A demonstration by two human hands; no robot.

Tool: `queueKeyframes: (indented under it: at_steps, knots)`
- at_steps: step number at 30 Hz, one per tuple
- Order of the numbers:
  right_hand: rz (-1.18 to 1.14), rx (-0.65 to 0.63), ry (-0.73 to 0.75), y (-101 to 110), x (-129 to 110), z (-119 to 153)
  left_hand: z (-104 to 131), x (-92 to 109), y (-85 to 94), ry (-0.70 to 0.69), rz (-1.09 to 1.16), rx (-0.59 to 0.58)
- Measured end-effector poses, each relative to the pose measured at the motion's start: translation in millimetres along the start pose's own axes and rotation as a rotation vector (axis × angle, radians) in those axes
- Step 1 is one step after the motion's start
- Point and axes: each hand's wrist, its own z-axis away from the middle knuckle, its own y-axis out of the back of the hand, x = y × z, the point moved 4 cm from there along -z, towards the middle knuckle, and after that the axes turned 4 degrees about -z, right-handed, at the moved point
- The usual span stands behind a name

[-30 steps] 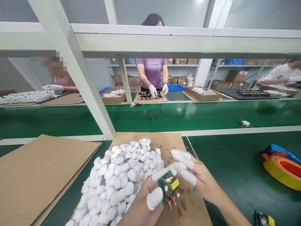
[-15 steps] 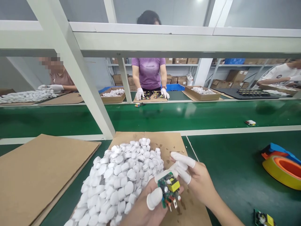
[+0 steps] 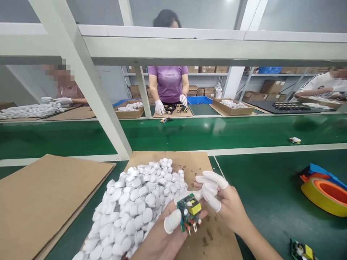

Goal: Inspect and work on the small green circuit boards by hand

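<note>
- One circuit board [image 3: 190, 212] sits in the left hand [image 3: 169, 234], pinched between the thumb and fingers; two white finger covers show there.
- The board's component side faces up; its long axis runs away from the wearer, far end leaning slightly left, two metal prongs at the near end pointing back towards the wearer.
- One right hand [image 3: 229, 200], just beyond and right of the board, has fingers bent with tips close together; whether they grip anything I cannot tell.
- One pile of white pieces [image 3: 135, 206], too many to count, left of the left hand, on cardboard [image 3: 222, 249].
- One second board [image 3: 302, 250] and one yellow tape roll [image 3: 311, 198], right of the right hand.
- Two small assemblies, [image 3: 166, 120] and [image 3: 295, 140], on the green belt [image 3: 217, 131] beyond both hands.
</note>
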Motion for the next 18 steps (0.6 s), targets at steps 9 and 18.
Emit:
queueKeyframes:
  at_steps: [9, 18]
  knots:
    - [-0.135, 0.34, -0.051, 23, -12, -10, -6, -8, 2.1, 0.093, -0.141, 0.279]
    - [-0.343, -0.015, 0.005, -3, -26, 5, -6, -8, -9.6, 0.058, -0.092, 0.022]
